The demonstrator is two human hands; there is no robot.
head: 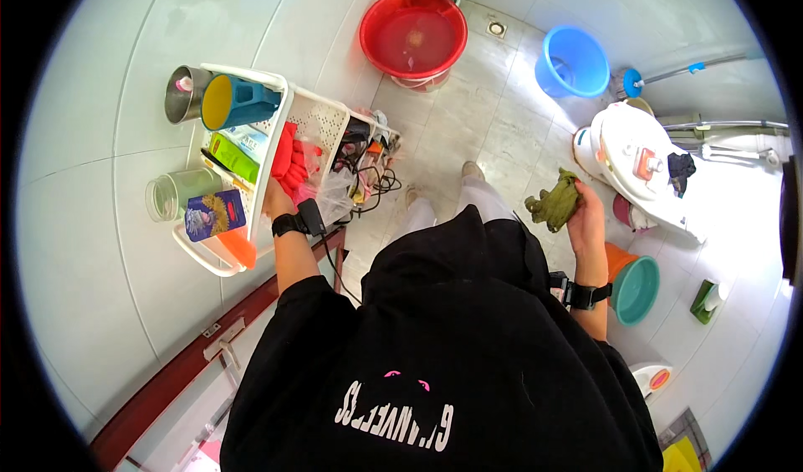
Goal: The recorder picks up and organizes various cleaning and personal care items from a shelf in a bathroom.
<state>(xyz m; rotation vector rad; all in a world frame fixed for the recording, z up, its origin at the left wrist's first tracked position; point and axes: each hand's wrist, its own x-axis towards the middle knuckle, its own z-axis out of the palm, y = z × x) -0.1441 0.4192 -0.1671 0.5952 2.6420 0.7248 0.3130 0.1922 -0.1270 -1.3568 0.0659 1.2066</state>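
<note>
My right hand [588,216] holds a crumpled olive-green cloth [554,202] above the tiled floor. My left hand [276,201] is at the edge of a white plastic shelf rack [280,111], its fingers largely hidden by the rack's frame. Beside that hand, red rubber gloves [288,161] lie on a lower tier. On the top tier stand a metal cup [187,94], a blue cup with a yellow inside [235,101], a green tube [233,157] and a clear jar [164,197]. A dark blue packet [215,215] lies near the jar.
A red basin [414,36] holding liquid is ahead by the wall, with a blue bucket [572,62] right of it. A white washbasin [633,152] and a teal basin [635,290] are at the right. Black cables [379,189] hang off the rack. A red-brown door frame [182,353] runs behind on the left.
</note>
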